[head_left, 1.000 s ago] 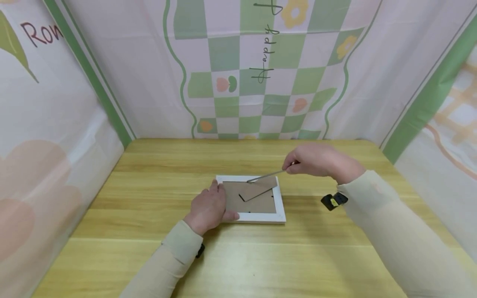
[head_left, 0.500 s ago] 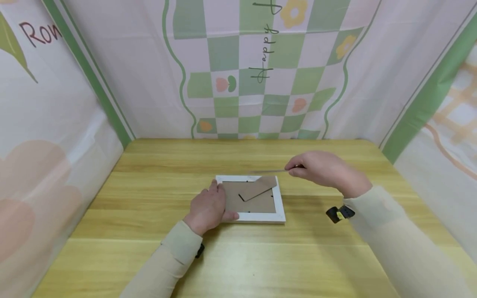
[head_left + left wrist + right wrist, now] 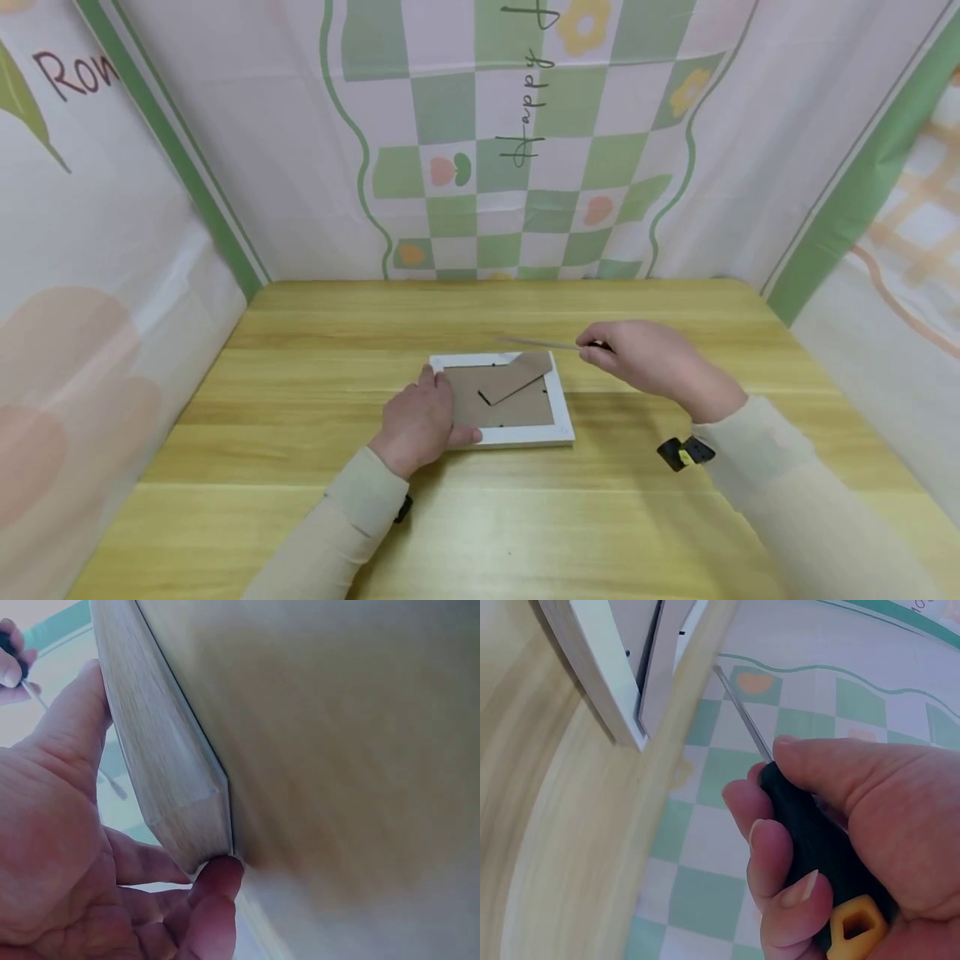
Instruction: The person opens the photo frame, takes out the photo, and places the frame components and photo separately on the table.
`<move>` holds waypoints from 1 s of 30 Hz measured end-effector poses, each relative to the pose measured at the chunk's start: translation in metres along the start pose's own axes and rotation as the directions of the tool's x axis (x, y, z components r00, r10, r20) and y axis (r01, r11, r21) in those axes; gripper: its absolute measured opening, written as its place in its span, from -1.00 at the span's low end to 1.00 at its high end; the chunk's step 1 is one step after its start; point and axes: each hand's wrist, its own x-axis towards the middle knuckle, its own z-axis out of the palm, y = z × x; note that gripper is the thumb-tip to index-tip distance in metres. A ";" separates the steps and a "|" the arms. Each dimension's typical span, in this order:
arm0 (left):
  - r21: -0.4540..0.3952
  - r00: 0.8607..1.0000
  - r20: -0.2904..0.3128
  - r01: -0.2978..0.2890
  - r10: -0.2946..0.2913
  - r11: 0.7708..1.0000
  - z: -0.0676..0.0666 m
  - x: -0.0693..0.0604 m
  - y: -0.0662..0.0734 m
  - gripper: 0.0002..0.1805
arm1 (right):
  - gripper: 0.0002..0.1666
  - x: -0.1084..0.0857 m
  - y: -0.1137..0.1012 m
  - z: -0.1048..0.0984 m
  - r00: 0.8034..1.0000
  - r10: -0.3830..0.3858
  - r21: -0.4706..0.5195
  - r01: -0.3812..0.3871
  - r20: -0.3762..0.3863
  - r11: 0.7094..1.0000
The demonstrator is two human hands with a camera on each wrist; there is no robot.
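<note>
A white picture frame (image 3: 525, 436) lies face down on the wooden table, its brown backing board (image 3: 461, 396) and folded stand leg (image 3: 517, 379) on top. Small dark tabs show along the backing's edges. My left hand (image 3: 417, 421) grips the frame's left end; in the left wrist view its thumb and fingers (image 3: 214, 881) hold the edge and corner. Beyond the frame's far right corner, my right hand (image 3: 660, 367) holds a flat-tipped screwdriver (image 3: 802, 817) by its dark green handle with a yellow end. The shaft points left, apart from the frame.
The wooden table (image 3: 315, 333) extends around the frame on all sides. Behind it hangs a green-and-white checked curtain (image 3: 502, 167), with printed cloth walls (image 3: 97, 250) at the sides. Black straps with small devices (image 3: 686, 453) sit at both wrists.
My right hand has drawn back right and slightly nearer, lifting the screwdriver tip off the frame's far edge. The left hand keeps its hold; the view has shifted slightly.
</note>
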 end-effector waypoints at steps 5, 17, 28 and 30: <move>0.051 0.999 -0.023 0.025 -0.024 0.998 0.000 -0.003 0.005 0.18 | -0.64 -0.002 -0.001 0.002 0.999 0.003 -0.003 -0.003 -0.043 1.000; 0.176 0.986 -0.160 0.066 -0.037 0.982 0.006 -0.009 0.016 0.21 | -0.67 -0.005 -0.002 0.007 0.996 0.002 0.001 -0.002 -0.085 1.000; 0.171 0.985 -0.161 0.093 -0.065 0.981 0.006 -0.009 0.018 0.22 | -0.68 -0.007 -0.003 0.007 0.997 0.002 0.002 -0.002 -0.082 1.000; 0.162 0.986 -0.155 0.093 -0.068 0.982 0.006 -0.009 0.019 0.22 | -0.68 -0.007 -0.003 0.008 0.997 0.005 0.001 -0.005 -0.080 1.000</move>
